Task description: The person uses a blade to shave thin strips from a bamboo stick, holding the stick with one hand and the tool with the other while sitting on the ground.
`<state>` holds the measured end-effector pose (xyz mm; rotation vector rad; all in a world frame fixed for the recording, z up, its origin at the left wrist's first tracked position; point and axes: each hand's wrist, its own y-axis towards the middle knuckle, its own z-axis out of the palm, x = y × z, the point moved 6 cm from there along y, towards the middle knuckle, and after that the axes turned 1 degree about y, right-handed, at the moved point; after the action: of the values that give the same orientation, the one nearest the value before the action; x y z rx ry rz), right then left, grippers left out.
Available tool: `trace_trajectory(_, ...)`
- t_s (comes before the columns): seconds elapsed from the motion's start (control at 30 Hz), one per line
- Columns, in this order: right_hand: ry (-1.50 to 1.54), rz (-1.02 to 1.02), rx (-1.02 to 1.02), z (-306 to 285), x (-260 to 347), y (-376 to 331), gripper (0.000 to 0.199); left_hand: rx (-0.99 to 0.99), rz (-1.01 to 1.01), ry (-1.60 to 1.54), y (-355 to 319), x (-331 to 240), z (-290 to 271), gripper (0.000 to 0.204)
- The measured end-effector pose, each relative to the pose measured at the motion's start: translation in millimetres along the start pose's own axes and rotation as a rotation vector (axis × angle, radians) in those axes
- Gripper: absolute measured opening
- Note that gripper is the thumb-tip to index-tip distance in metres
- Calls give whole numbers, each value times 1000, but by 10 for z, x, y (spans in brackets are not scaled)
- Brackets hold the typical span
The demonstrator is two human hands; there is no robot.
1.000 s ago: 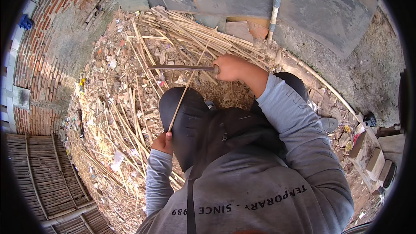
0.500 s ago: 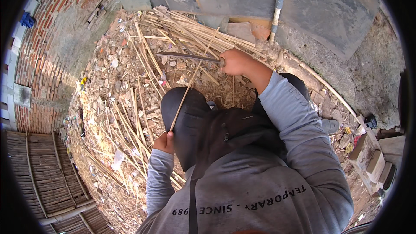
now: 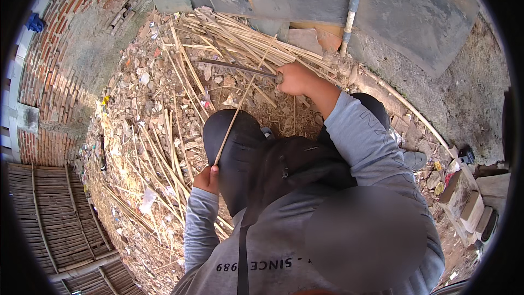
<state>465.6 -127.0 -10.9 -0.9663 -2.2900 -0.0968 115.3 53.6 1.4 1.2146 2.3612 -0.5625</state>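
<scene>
Clenched around the near end of a thin bamboo strip (image 3: 240, 98), our left hand (image 3: 206, 179) holds it low beside the dark-trousered knee (image 3: 232, 147), while our right hand (image 3: 295, 78) grips the handle of a long dark blade (image 3: 234, 68). From the left grip the strip runs up and away to the right, its far tip ending near the right hand; the blade lies crosswise, pointing left from the right fist and meeting the strip near its upper part. We judge the right hand nearer that crossing. Beyond the blade sits a heap of split bamboo (image 3: 234, 38) on rubble; a pale pole (image 3: 352, 8) leans on grey sheeting further right, brick wall (image 3: 60, 76) far left.
</scene>
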Motion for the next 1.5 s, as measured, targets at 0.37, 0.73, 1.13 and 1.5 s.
trace_trajectory(0.37, -157, 13, 42, -92, 187, -178, 37, -55, 41, 11, -1, 14, 35, 57)
trace_trajectory(0.73, -100, 39, 102, -81, 138, -121, 37, -48, 27, -2, -12, -31, 11, 58)
trace_trajectory(1.13, -13, 45, 17, -69, -160, -41, 35, 13, -12, -101, 14, 16, 43, 59)
trace_trajectory(1.5, -74, -26, 18, -80, 3, -70, 41, 20, -6, -178, -6, 4, 36, 60)
